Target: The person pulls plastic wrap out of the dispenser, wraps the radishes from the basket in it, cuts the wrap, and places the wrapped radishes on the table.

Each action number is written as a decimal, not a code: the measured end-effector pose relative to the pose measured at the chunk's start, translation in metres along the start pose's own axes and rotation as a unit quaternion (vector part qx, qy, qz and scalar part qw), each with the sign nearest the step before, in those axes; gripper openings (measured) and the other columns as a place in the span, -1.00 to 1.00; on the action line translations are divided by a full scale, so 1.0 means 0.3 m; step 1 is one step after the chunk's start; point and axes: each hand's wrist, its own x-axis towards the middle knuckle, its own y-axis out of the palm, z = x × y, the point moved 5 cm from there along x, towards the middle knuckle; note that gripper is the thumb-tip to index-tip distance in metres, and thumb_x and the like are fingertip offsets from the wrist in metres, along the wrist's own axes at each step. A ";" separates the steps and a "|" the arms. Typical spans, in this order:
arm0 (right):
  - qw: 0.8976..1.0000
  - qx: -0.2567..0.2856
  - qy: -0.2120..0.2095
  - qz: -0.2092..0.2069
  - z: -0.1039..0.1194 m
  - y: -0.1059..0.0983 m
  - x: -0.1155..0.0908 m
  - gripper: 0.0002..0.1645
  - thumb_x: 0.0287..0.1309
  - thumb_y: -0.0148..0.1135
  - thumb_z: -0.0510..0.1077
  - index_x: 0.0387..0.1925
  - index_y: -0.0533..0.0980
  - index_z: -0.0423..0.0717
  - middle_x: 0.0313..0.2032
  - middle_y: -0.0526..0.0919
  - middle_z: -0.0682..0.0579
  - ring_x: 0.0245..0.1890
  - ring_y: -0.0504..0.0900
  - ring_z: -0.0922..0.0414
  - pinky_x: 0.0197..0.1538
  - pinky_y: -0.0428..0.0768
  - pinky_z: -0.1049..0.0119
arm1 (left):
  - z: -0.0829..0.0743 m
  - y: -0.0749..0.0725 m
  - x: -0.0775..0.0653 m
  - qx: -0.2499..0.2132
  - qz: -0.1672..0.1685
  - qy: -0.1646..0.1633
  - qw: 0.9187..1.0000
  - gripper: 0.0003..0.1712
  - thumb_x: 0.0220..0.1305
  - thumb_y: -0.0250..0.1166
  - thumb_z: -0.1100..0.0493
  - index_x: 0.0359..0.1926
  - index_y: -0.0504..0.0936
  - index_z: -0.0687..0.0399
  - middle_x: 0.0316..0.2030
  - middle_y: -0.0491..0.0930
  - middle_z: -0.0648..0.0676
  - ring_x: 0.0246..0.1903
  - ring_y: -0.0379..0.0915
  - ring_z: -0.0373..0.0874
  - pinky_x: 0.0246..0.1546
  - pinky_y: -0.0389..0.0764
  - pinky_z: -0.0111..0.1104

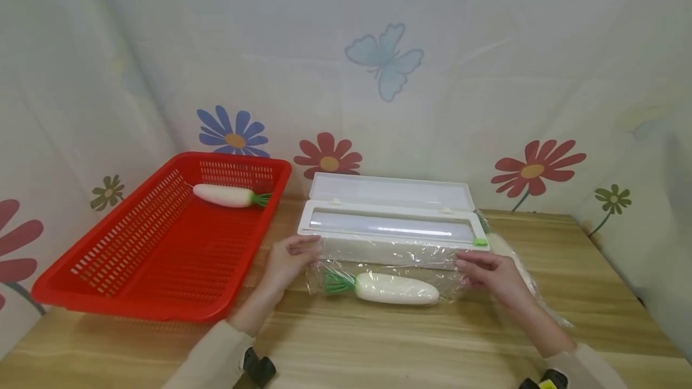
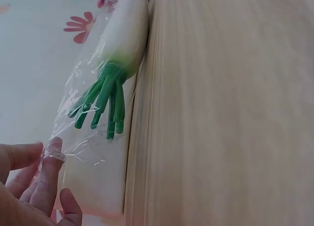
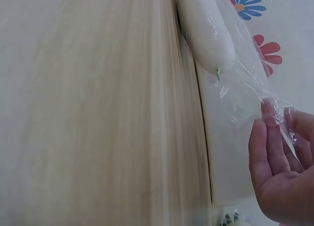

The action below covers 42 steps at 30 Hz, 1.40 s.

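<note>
A white radish (image 1: pixel 399 289) with green stalks (image 2: pixel 105 98) lies on the table in front of a white cling film dispenser (image 1: pixel 389 239), its stalks to the left. Clear cling film (image 1: pixel 378 252) stretches from the dispenser over the radish. My left hand (image 1: pixel 289 263) pinches the film's left edge between thumb and fingers, just beyond the stalk end. At the opposite edge, past the rounded tip, my right hand (image 1: pixel 494 275) grips the film the same way. Both wrist views show the film bunched at the fingertips. The dispenser's lid (image 1: pixel 391 191) stands raised at the back.
To the left stands a red plastic basket (image 1: pixel 184 257) with another white radish (image 1: pixel 224 195) inside. A film-wrapped radish (image 1: pixel 505 251) lies right of the dispenser, behind my right hand. A green slider (image 1: pixel 480 242) sits at the dispenser's right end. Flower-printed cloth (image 1: pixel 432 107) hangs behind the table.
</note>
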 end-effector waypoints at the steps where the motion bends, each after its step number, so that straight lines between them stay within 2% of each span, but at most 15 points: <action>1: 1.000 0.011 -0.003 0.005 0.000 -0.002 -0.002 -0.77 0.07 0.25 -0.22 -0.18 0.63 -0.04 -0.35 0.66 0.31 -0.44 0.65 0.25 -0.32 0.61 0.36 | -0.001 -0.002 -0.002 -0.004 0.004 -0.003 1.000 -0.69 0.02 0.29 0.43 -0.13 0.58 0.42 -0.34 0.64 0.31 -0.54 0.57 -0.21 -0.46 0.59 -0.44; 5: 0.999 0.036 -0.006 0.017 0.001 -0.015 -0.011 -0.81 0.10 0.22 -0.21 -0.30 0.64 0.16 -0.35 0.66 0.30 -0.42 0.65 0.26 -0.31 0.62 0.35 | -0.007 -0.013 -0.008 0.010 0.004 -0.008 1.000 -0.71 0.02 0.29 0.43 -0.16 0.59 0.44 -0.28 0.63 0.32 -0.45 0.59 -0.21 -0.40 0.59 -0.45; 9: 0.999 0.043 0.002 0.022 -0.001 -0.019 -0.011 -0.78 0.12 0.20 -0.21 -0.38 0.63 0.25 -0.37 0.66 0.28 -0.43 0.65 0.26 -0.31 0.61 0.36 | -0.010 -0.020 -0.010 0.028 -0.001 -0.005 1.000 -0.73 0.02 0.30 0.41 -0.19 0.61 0.45 -0.30 0.64 0.30 -0.43 0.58 -0.24 -0.40 0.56 -0.51; 13: 1.000 0.021 0.003 0.017 0.000 -0.019 -0.007 -0.82 0.13 0.20 -0.16 -0.23 0.62 0.14 -0.34 0.65 0.27 -0.47 0.65 0.20 -0.32 0.62 0.32 | -0.009 -0.021 -0.007 0.040 -0.002 -0.005 0.999 -0.73 0.04 0.31 0.35 -0.17 0.62 0.37 -0.27 0.64 0.25 -0.41 0.56 -0.26 -0.38 0.54 -0.51; 16: 1.000 -0.016 0.000 0.009 0.007 -0.016 0.000 -0.66 0.13 0.20 -0.10 -0.04 0.56 -0.08 -0.31 0.64 0.25 -0.53 0.62 0.17 -0.36 0.62 0.29 | -0.008 -0.018 -0.001 0.049 0.002 -0.006 0.999 -0.72 0.06 0.31 0.30 -0.15 0.63 0.30 -0.23 0.64 0.21 -0.36 0.54 -0.25 -0.34 0.53 -0.48; 18: 0.999 -0.033 0.002 0.006 0.012 -0.011 0.007 -0.55 0.11 0.23 -0.08 0.02 0.51 -0.21 -0.32 0.64 0.25 -0.56 0.61 0.17 -0.38 0.62 0.28 | -0.008 -0.012 0.005 0.048 0.009 -0.004 0.999 -0.72 0.06 0.31 0.30 -0.15 0.63 0.29 -0.21 0.64 0.21 -0.34 0.55 -0.21 -0.35 0.54 -0.47; 20: 0.999 -0.047 0.005 0.005 0.015 -0.005 0.013 -0.49 0.08 0.26 -0.09 0.03 0.47 -0.31 -0.34 0.64 0.26 -0.56 0.60 0.20 -0.39 0.62 0.30 | -0.008 -0.004 0.012 0.038 0.017 0.001 0.999 -0.72 0.05 0.30 0.34 -0.15 0.62 0.34 -0.23 0.63 0.25 -0.37 0.58 -0.16 -0.39 0.55 -0.48; 26: 0.999 -0.051 0.007 0.001 0.014 -0.003 0.021 -0.56 0.05 0.28 -0.13 -0.04 0.52 -0.29 -0.38 0.65 0.30 -0.56 0.59 0.28 -0.42 0.60 0.37 | -0.010 0.012 0.019 0.006 0.016 0.003 1.000 -0.74 0.04 0.27 0.44 -0.18 0.60 0.44 -0.29 0.63 0.32 -0.49 0.59 -0.21 -0.49 0.58 -0.48; 28: 0.999 -0.046 0.008 0.002 0.011 -0.007 0.020 -0.57 0.05 0.29 -0.14 -0.05 0.54 -0.27 -0.37 0.65 0.31 -0.54 0.59 0.29 -0.41 0.60 0.37 | -0.014 0.010 0.018 0.017 0.011 0.012 1.000 -0.74 0.05 0.28 0.41 -0.18 0.61 0.43 -0.28 0.63 0.31 -0.50 0.56 -0.28 -0.49 0.57 -0.50; 31: 0.999 -0.044 -0.003 0.005 0.001 -0.031 0.018 -0.58 0.05 0.29 -0.11 -0.04 0.54 -0.21 -0.33 0.65 0.31 -0.47 0.62 0.25 -0.36 0.62 0.30 | -0.031 0.003 0.008 0.049 -0.002 0.041 0.998 -0.73 0.10 0.27 0.33 -0.14 0.62 0.37 -0.25 0.63 0.30 -0.47 0.56 -0.21 -0.50 0.55 -0.48; 34: 0.999 -0.052 -0.009 -0.006 -0.006 -0.080 0.015 -0.62 0.05 0.28 -0.07 -0.06 0.57 -0.06 -0.32 0.65 0.32 -0.41 0.65 0.22 -0.31 0.62 0.27 | -0.064 -0.011 -0.010 0.110 -0.038 0.087 0.989 -0.70 0.10 0.31 0.25 -0.12 0.63 0.25 -0.24 0.60 0.27 -0.38 0.55 -0.08 -0.43 0.52 -0.46; 38: 0.994 -0.102 -0.025 -0.043 0.006 -0.154 0.012 -0.54 0.06 0.27 -0.01 0.00 0.53 -0.10 -0.35 0.63 0.25 -0.42 0.63 0.28 -0.35 0.62 0.32 | -0.115 0.003 -0.033 0.127 -0.067 0.118 0.983 -0.67 0.04 0.35 0.24 -0.10 0.64 0.17 -0.24 0.51 0.22 -0.29 0.49 0.00 -0.33 0.53 -0.35; 42: 0.983 -0.169 -0.045 -0.048 0.025 -0.180 0.024 -0.35 0.07 0.25 0.04 0.13 0.39 -0.23 -0.15 0.57 -0.10 -0.35 0.60 0.34 -0.33 0.61 0.37 | -0.164 0.083 -0.027 0.103 -0.026 0.135 0.985 -0.67 0.06 0.34 0.23 -0.09 0.63 0.15 -0.21 0.54 0.19 -0.26 0.47 -0.04 -0.25 0.54 -0.28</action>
